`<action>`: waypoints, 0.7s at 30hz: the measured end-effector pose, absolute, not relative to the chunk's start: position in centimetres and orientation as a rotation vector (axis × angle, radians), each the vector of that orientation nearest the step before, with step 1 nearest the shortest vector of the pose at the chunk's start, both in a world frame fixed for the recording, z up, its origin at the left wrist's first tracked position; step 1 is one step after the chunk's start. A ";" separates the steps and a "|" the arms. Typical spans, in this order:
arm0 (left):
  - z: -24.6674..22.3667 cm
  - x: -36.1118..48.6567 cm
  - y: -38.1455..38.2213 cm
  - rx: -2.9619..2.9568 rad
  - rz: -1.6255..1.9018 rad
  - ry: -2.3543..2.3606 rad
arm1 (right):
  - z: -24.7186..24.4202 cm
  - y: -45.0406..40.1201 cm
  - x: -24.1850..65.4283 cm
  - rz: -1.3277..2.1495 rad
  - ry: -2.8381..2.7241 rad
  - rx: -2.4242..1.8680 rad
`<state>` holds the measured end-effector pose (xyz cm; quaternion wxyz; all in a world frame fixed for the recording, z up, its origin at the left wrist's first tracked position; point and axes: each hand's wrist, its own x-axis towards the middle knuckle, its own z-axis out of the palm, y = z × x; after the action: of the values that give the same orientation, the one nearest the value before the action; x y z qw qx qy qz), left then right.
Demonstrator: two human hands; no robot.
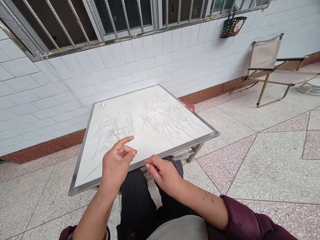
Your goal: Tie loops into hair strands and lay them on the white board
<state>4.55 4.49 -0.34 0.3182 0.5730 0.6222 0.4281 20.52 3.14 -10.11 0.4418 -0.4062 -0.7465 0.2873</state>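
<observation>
Between my two hands runs a short thin wire (141, 157), above the near edge of the white table (147, 146). My left hand (118, 160) pinches one end between thumb and a finger, with its index finger stretched out. The other end sits in the pinched fingertips of my right hand (161, 171). Beyond my left hand lies a loose pile of bent thin wires (113, 128). On the right half of the table, several wires with looped ends (162, 121) are spread out in rows.
A small white and red object (102, 105) sits at the table's far left corner. The table stands by a white tiled wall (120, 66) below a barred window (125, 16). A black basket (232, 26) hangs there. To the right stands a folding chair (266, 55).
</observation>
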 end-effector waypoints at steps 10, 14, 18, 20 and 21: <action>-0.1 2.8 5.1 1.392 1.268 1.621 | -12.2 1.4 20.8 1.077 -1.771 -0.946; -0.4 2.5 5.2 1.418 1.194 1.650 | -13.6 1.4 21.8 1.125 -1.770 -0.962; -1.0 2.4 5.2 1.390 1.191 1.632 | -14.1 0.9 22.1 1.162 -1.814 -0.943; -1.2 2.1 5.2 1.375 1.221 1.639 | -14.4 0.5 21.9 1.225 -1.788 -0.935; -1.2 1.7 5.1 1.366 1.243 1.649 | -14.7 0.2 21.9 1.260 -1.769 -0.940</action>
<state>1.69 5.15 -1.22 0.3269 0.5215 0.6294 0.4744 21.90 0.21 -14.67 0.3777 -0.3679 -0.6921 0.4929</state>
